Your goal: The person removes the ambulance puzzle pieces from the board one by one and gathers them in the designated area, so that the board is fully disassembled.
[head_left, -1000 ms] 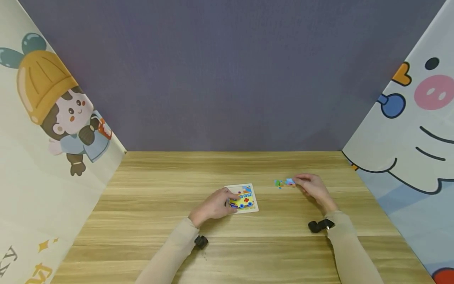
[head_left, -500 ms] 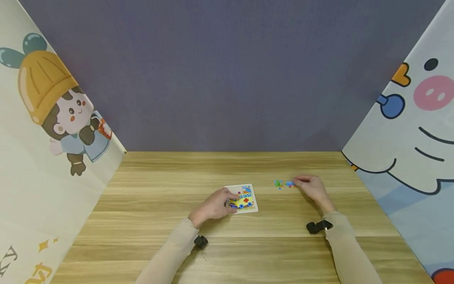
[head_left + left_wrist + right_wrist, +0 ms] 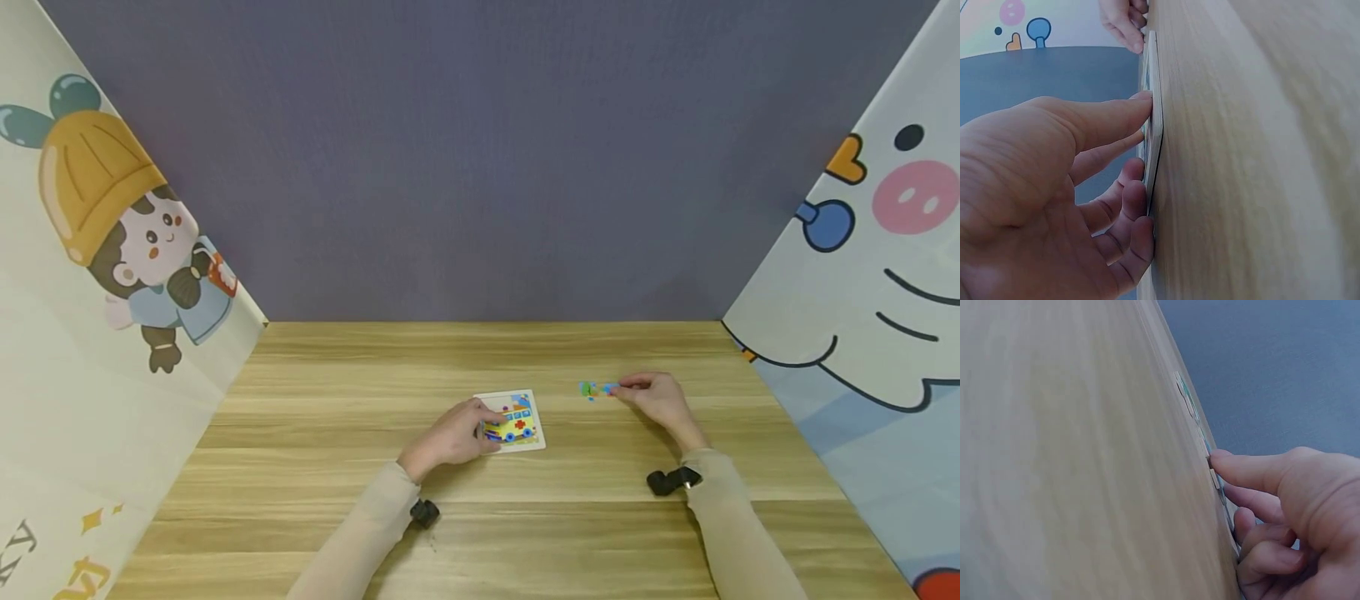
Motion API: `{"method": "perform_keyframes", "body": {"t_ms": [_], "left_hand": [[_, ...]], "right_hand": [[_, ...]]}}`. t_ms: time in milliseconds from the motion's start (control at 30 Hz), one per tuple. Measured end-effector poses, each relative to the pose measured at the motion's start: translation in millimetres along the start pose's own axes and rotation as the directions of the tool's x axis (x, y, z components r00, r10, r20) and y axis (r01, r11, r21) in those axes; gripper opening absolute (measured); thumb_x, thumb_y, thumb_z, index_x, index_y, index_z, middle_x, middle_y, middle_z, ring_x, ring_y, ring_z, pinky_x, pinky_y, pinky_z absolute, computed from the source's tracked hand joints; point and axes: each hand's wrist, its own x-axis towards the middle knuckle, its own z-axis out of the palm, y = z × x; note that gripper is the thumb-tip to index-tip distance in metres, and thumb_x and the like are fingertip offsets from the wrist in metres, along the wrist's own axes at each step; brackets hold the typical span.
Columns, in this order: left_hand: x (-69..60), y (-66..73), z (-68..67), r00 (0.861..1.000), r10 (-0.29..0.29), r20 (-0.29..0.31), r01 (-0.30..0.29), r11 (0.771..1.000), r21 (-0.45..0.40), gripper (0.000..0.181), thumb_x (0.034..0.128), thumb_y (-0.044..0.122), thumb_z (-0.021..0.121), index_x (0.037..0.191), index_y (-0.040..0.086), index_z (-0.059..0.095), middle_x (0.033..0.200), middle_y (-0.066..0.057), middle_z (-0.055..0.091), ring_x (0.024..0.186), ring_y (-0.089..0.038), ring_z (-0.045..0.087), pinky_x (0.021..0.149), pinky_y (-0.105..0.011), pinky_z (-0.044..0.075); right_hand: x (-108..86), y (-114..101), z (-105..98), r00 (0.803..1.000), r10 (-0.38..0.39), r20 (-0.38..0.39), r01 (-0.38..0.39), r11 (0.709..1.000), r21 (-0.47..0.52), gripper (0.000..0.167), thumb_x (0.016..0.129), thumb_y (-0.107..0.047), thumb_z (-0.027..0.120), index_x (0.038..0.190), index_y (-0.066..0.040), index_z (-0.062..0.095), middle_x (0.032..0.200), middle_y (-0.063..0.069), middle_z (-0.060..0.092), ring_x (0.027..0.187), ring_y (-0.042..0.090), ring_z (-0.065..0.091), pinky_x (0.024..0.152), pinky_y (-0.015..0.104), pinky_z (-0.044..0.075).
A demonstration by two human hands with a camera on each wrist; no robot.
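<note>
"Firstly, where is the workpiece, and in what condition?"

"A pale, square, wood-looking puzzle tray (image 3: pixel 519 447) lies flat on the light wood-grain desk (image 3: pixel 570 525), close to the middle. A yellow ambulance picture with a red cross and blue wheels (image 3: pixel 520 424) shows inside it. The tray's upper left appears bare, though the left hand (image 3: pixel 452 432) covers part of that side."

"State of the hands?"

"The left is grasping the tray at its left side, index finger reaching over the picture, thumb at the near edge. The right hand (image 3: pixel 660 403) has thumb and forefinger pinching a small, mostly blue puzzle piece (image 3: pixel 609 389) at about desk level, well apart from the tray on its right. Whether that piece is lifted cannot be told."

"Other loose parts?"

"One small green-and-blue puzzle piece (image 3: pixel 587 389), just left of the pinched one. Whether the two touch, or more pieces lie there, cannot be confirmed at this size."

"Progress, in your judgement?"

"Well advanced. The ambulance reads as largely assembled, so most of the filling seems done. Outstanding, I judge, is the upper-left portion, with the loose pieces not yet seated. No exact count of gaps is possible, since fingers hide part of the picture."
</note>
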Motion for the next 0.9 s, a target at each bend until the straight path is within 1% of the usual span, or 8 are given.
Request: {"method": "perform_keyframes", "body": {"t_ms": [200, 367, 467, 567, 633, 700, 767, 900], "left_hand": [[-0.7, -0.7, -0.5, 1.0, 0.007, -0.003, -0.007, 1.0, 0.0, 0.046, 0.0962, 0.024, 0.08, 0.14, 0.015, 0.071, 0.121, -0.004, 0.065, 0.098, -0.014, 0.055, 0.084, -0.031, 0.046], [-0.4, -2.8, 0.6, 1.0, 0.01, 0.001, -0.01, 1.0, -0.005, 0.047, 0.096, 0.024, 0.08, 0.141, 0.014, 0.071, 0.121, -0.004, 0.065, 0.096, -0.014, 0.054, 0.082, -0.03, 0.046], [0.2, -4.2, 2.3, 1.0, 0.01, 0.003, -0.01, 1.0, -0.011, 0.047, 0.0956, 0.024, 0.081, 0.141, 0.014, 0.071, 0.119, -0.003, 0.065, 0.093, -0.012, 0.052, 0.079, -0.028, 0.045], [0.9, -4.7, 3.2, 1.0, 0.011, 0.001, -0.01, 1.0, -0.018, 0.047, 0.0954, 0.023, 0.081, 0.14, 0.013, 0.071, 0.117, -0.003, 0.065, 0.09, -0.012, 0.052, 0.077, -0.027, 0.044], [1.1, -5.1, 3.6, 1.0, 0.015, 0.0, -0.015, 1.0, -0.022, 0.047, 0.0952, 0.023, 0.082, 0.14, 0.013, 0.071, 0.116, -0.003, 0.065, 0.089, -0.012, 0.051, 0.077, -0.027, 0.043], [1.1, -5.2, 3.6, 1.0, 0.015, 0.0, -0.015, 1.0, -0.025, 0.047, 0.0954, 0.023, 0.081, 0.14, 0.013, 0.071, 0.116, -0.003, 0.065, 0.089, -0.012, 0.051, 0.076, -0.027, 0.043], [1.0, -5.0, 3.3, 1.0, 0.015, 0.001, -0.015, 0.999, -0.031, 0.046, 0.0955, 0.022, 0.081, 0.14, 0.013, 0.071, 0.116, -0.003, 0.065, 0.088, -0.012, 0.051, 0.076, -0.027, 0.043], [0.6, -3.4, 1.4, 1.0, 0.015, -0.001, -0.015, 0.999, -0.037, 0.046, 0.0953, 0.022, 0.081, 0.14, 0.013, 0.072, 0.117, -0.004, 0.065, 0.088, -0.012, 0.052, 0.076, -0.027, 0.044]], "right_hand": [[0.4, -0.7, 1.8, 1.0, 0.003, -0.009, -0.003, 1.0, -0.004, 0.047, 0.097, -0.037, 0.08, 0.125, 0.001, 0.076, 0.126, 0.023, 0.075, 0.115, 0.038, 0.069, 0.089, 0.036, 0.057], [-0.7, -0.6, 1.7, 1.0, 0.006, -0.007, -0.006, 1.0, -0.003, 0.047, 0.097, -0.037, 0.08, 0.125, 0.001, 0.076, 0.126, 0.023, 0.075, 0.114, 0.037, 0.069, 0.09, 0.037, 0.058], [-1.7, -0.1, 2.2, 1.0, 0.014, -0.002, -0.014, 1.0, 0.005, 0.048, 0.097, -0.037, 0.08, 0.126, 0.001, 0.075, 0.127, 0.023, 0.075, 0.115, 0.039, 0.069, 0.094, 0.043, 0.058], [-2.1, 1.1, 3.2, 1.0, 0.02, 0.001, -0.02, 1.0, 0.017, 0.049, 0.097, -0.038, 0.079, 0.127, 0.001, 0.075, 0.129, 0.024, 0.074, 0.119, 0.042, 0.067, 0.1, 0.052, 0.056], [-1.8, 2.1, 3.3, 1.0, 0.024, 0.003, -0.024, 0.999, 0.03, 0.049, 0.097, -0.038, 0.079, 0.128, 0.001, 0.075, 0.129, 0.024, 0.074, 0.121, 0.043, 0.066, 0.102, 0.054, 0.055], [-1.6, 2.5, 3.0, 1.0, 0.025, 0.005, -0.025, 0.999, 0.036, 0.049, 0.098, -0.038, 0.078, 0.128, 0.001, 0.075, 0.13, 0.024, 0.074, 0.121, 0.043, 0.066, 0.101, 0.053, 0.056], [-1.5, 1.7, 2.2, 1.0, 0.021, 0.003, -0.021, 0.999, 0.042, 0.049, 0.098, -0.038, 0.078, 0.129, 0.0, 0.074, 0.13, 0.023, 0.074, 0.12, 0.041, 0.067, 0.099, 0.048, 0.057], [-0.6, -4.9, 2.1, 1.0, -0.007, -0.022, 0.008, 0.998, 0.056, 0.046, 0.098, -0.037, 0.079, 0.127, -0.001, 0.076, 0.125, 0.02, 0.076, 0.112, 0.033, 0.071, 0.089, 0.031, 0.057]]}}
